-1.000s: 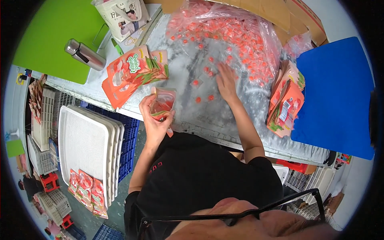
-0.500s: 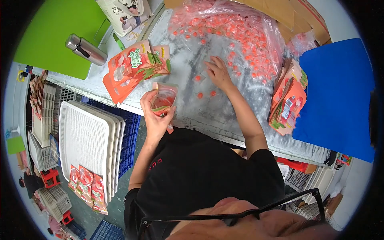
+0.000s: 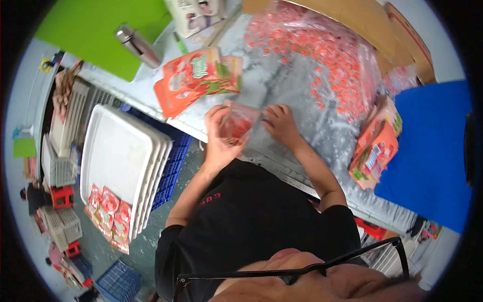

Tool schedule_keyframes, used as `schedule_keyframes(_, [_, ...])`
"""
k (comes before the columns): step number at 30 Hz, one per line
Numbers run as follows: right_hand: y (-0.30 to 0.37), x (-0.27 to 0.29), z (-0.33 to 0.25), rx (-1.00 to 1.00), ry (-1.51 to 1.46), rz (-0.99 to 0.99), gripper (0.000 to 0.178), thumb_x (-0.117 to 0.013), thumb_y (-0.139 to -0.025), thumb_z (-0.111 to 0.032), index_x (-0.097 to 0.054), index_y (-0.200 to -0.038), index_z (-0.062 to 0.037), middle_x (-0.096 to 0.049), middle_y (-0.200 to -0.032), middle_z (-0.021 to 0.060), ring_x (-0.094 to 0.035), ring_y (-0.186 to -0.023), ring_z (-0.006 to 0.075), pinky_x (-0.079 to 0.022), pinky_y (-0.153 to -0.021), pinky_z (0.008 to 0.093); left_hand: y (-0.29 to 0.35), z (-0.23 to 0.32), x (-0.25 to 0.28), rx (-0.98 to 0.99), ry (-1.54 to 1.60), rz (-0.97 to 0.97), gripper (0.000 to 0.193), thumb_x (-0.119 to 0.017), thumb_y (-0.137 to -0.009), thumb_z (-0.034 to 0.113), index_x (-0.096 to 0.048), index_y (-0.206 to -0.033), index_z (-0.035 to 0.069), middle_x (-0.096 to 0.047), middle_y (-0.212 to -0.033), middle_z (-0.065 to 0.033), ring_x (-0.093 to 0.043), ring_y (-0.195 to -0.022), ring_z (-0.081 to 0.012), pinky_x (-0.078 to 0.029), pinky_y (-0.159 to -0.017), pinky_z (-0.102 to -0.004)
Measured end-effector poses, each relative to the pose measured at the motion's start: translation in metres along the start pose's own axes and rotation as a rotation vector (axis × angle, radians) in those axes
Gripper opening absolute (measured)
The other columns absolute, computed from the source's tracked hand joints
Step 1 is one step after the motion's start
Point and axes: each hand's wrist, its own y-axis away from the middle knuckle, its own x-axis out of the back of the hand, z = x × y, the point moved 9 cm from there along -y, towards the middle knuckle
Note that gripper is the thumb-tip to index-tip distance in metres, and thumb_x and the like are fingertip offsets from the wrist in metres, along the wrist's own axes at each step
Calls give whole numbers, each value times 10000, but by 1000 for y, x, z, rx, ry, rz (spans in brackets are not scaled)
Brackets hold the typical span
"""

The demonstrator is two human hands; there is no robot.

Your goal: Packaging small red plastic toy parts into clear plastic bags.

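My left hand (image 3: 219, 146) grips an open stand-up pouch (image 3: 237, 124) at the table's near edge, its mouth facing up and red pieces showing inside. Close by the pouch's right side is my right hand (image 3: 283, 126), fingers curled inward; whatever they may hold is hidden. Beyond both hands spreads a heap of small red pieces in clear wrappers (image 3: 337, 70), partly inside a large clear plastic bag (image 3: 370, 70). A fanned stack of flat red pouches (image 3: 188, 75) lies to the left of the heap, and another stack of pouches (image 3: 375, 151) lies to the right.
A steel flask (image 3: 138, 46) and a white printed bag (image 3: 196, 17) stand at the far left of the grey table (image 3: 282, 85). Cardboard (image 3: 347, 17) backs the heap. Left of the table, stacked white trays (image 3: 118, 156) carry several filled pouches (image 3: 108, 214). A blue board (image 3: 427, 151) is at right.
My right hand has come from the heap back to the pouch, and the loose pieces near it are gone from the tabletop. The whole view has shifted.
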Motion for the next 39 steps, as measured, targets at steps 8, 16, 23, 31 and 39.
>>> schedule_keyframes(8, [22, 21, 25, -264, -121, -10, 112, -700, -829, -136, -638, -885, -60, -621, -831, 111, -615, -770, 292, -491, -675, 410, 2, 4, -16, -154, 34, 30, 796, -838, -635, 102, -430, -1317, 50, -405, -1289, -181, -412, -1259, -363, -389, -1052, -437])
schedule_keyframes(16, [-42, 82, 21, -564, -861, 66, 105, -710, -882, -111, -640, -904, -36, -592, -740, -32, -534, -657, 42, -445, -588, 215, 1, -11, -18, -135, -69, 73, 886, -906, -596, 163, -415, -1325, 48, -373, -1326, -207, -400, -1244, -396, -376, -1045, -456])
schedule_keyframes(23, [-95, 115, -56, -306, -510, -30, 181, -723, -879, -157, -639, -936, -7, -630, -730, 30, -598, -627, 113, -492, -588, 260, -5, 2, -31, -78, -126, -6, 910, -887, -576, 54, -396, -1342, 78, -339, -1324, -199, -391, -1246, -395, -409, -1043, -451])
schedule_keyframes(31, [-101, 124, -78, -258, -304, 215, 220, -613, -929, -241, -655, -880, -30, -662, -775, 136, -642, -722, 314, -510, -682, 384, -2, 4, -46, -63, -135, -9, 982, -900, -575, 82, -339, -1381, 84, -312, -1348, -205, -328, -1275, -418, -365, -1064, -490])
schedule_keyframes(39, [-92, 92, -54, -523, -1321, 306, 330, -400, -1032, -223, -613, -939, 12, -666, -1095, 180, -612, -1020, 226, -455, -960, 362, -5, 4, -41, -51, -86, 60, 1039, -904, -549, 71, -309, -1401, 79, -287, -1350, -221, -331, -1283, -429, -385, -1056, -489])
